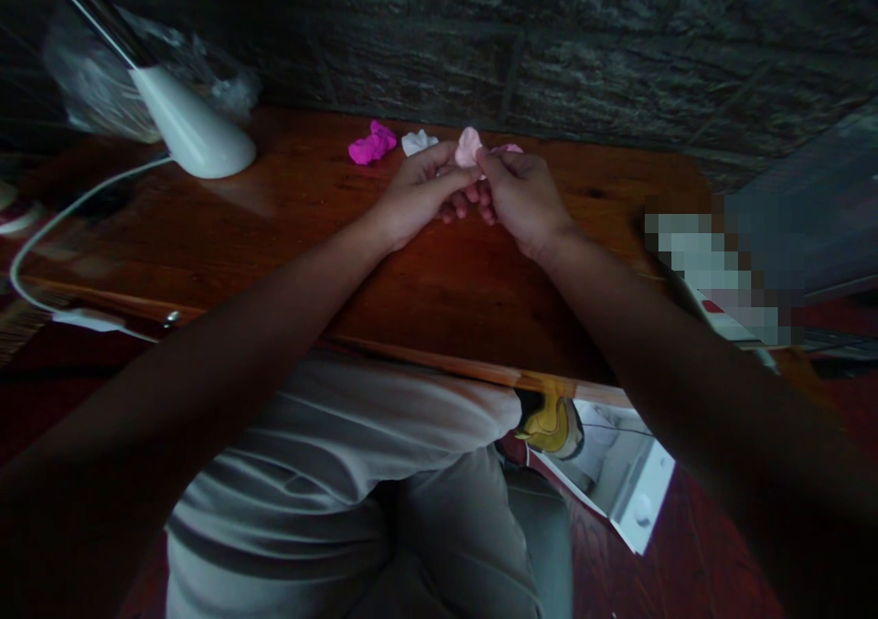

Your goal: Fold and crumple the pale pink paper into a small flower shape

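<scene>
Both my hands meet over the wooden table, holding a pale pink crumpled piece (pixel 469 147) between them; whether it is paper or clay I cannot tell. My left hand (pixel 422 189) grips it from the left, its thumb stretched along the near side. With thumb and fingers closed, my right hand (pixel 525 194) pinches its right edge. Behind my fingers lie a white crumpled piece (pixel 418 142) and, further left, a bright magenta one (pixel 372 144). Another pink piece (pixel 508 148) peeks out beyond my right hand, mostly hidden.
A white lamp (pixel 196 130) with a cable stands at the left of the table (pixel 274 226), a clear plastic bag (pixel 102 80) behind it. A dark brick wall (pixel 583 61) borders the back. A blurred-out item (pixel 720 272) lies right. Below is an open white box (pixel 617 473).
</scene>
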`<action>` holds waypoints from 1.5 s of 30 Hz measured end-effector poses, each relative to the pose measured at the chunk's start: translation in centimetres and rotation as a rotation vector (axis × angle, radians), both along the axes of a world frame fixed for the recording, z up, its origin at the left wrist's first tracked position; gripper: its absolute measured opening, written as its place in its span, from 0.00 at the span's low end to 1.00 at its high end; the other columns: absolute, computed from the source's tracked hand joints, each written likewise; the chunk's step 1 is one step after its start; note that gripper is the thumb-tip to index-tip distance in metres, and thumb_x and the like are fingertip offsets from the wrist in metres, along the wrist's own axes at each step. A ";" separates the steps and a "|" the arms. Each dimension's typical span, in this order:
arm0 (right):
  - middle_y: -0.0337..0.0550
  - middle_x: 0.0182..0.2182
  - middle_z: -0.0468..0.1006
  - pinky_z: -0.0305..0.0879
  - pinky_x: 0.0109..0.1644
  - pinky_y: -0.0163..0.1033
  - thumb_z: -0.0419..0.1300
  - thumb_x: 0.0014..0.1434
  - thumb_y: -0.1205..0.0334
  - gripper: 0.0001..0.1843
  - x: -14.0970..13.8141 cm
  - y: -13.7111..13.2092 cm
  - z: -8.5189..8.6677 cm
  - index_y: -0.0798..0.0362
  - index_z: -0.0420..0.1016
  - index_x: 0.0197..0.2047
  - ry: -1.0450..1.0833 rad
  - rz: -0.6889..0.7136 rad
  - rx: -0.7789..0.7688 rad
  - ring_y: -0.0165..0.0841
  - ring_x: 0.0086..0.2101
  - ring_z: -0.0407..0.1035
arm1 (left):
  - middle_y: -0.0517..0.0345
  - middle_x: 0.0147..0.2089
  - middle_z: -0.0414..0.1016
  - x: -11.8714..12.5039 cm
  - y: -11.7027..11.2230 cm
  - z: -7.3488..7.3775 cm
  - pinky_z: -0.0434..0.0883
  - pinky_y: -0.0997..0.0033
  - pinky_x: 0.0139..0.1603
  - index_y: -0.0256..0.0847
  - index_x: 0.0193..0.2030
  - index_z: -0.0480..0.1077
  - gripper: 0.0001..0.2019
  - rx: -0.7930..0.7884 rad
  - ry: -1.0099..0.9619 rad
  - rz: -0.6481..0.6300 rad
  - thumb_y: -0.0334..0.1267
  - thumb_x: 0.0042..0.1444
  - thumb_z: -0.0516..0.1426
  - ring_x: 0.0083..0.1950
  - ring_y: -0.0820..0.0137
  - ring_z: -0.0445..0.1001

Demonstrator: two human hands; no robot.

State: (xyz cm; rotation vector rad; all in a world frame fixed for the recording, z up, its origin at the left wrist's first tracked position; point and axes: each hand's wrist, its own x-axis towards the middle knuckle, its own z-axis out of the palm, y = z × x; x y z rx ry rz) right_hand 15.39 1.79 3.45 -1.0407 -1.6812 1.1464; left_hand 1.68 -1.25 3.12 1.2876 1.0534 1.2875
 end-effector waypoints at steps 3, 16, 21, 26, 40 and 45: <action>0.33 0.16 0.67 0.55 0.18 0.28 0.57 0.72 0.47 0.24 0.1 0.2 -0.2 0.50 0.63 0.26 -0.026 0.044 -0.007 0.24 0.16 0.62 | 0.64 0.26 0.75 -0.1 0.2 -0.3 0.63 0.81 0.24 0.37 0.37 0.71 0.04 0.013 0.025 0.006 0.32 0.62 0.62 0.23 0.79 0.74; 0.32 0.17 0.71 0.57 0.20 0.28 0.60 0.70 0.49 0.20 0.0 -0.6 0.2 0.51 0.69 0.29 -0.055 0.123 -0.022 0.22 0.16 0.62 | 0.63 0.20 0.73 -0.4 0.8 -0.8 0.64 0.73 0.23 0.46 0.33 0.76 0.09 0.084 0.103 0.148 0.31 0.63 0.58 0.24 0.72 0.74; 0.31 0.17 0.71 0.57 0.19 0.28 0.60 0.70 0.50 0.18 -0.2 -0.6 0.0 0.52 0.71 0.32 -0.045 0.123 -0.047 0.23 0.15 0.62 | 0.63 0.20 0.72 -0.4 0.9 -0.8 0.65 0.74 0.22 0.45 0.35 0.78 0.09 0.098 0.109 0.176 0.30 0.63 0.58 0.25 0.73 0.75; 0.32 0.17 0.71 0.57 0.19 0.29 0.58 0.71 0.49 0.19 -0.3 -0.7 0.0 0.52 0.71 0.32 -0.046 0.105 -0.051 0.23 0.15 0.63 | 0.62 0.20 0.72 -0.4 0.9 -0.9 0.64 0.74 0.20 0.46 0.36 0.78 0.07 0.116 0.121 0.157 0.35 0.63 0.59 0.24 0.72 0.74; 0.36 0.20 0.75 0.59 0.20 0.28 0.54 0.72 0.43 0.25 -0.2 -0.5 -0.1 0.52 0.70 0.29 -0.039 0.138 -0.050 0.23 0.17 0.63 | 0.59 0.18 0.67 -0.6 1.0 -0.9 0.60 0.67 0.22 0.43 0.24 0.70 0.15 0.139 -0.032 0.091 0.45 0.61 0.57 0.19 0.70 0.65; 0.36 0.21 0.75 0.59 0.20 0.29 0.54 0.71 0.41 0.26 0.0 -0.2 -0.3 0.52 0.71 0.30 -0.042 0.156 -0.060 0.23 0.17 0.64 | 0.56 0.19 0.71 -1.1 1.9 -1.4 0.61 0.64 0.22 0.43 0.27 0.72 0.20 0.090 -0.035 0.024 0.56 0.61 0.55 0.21 0.66 0.69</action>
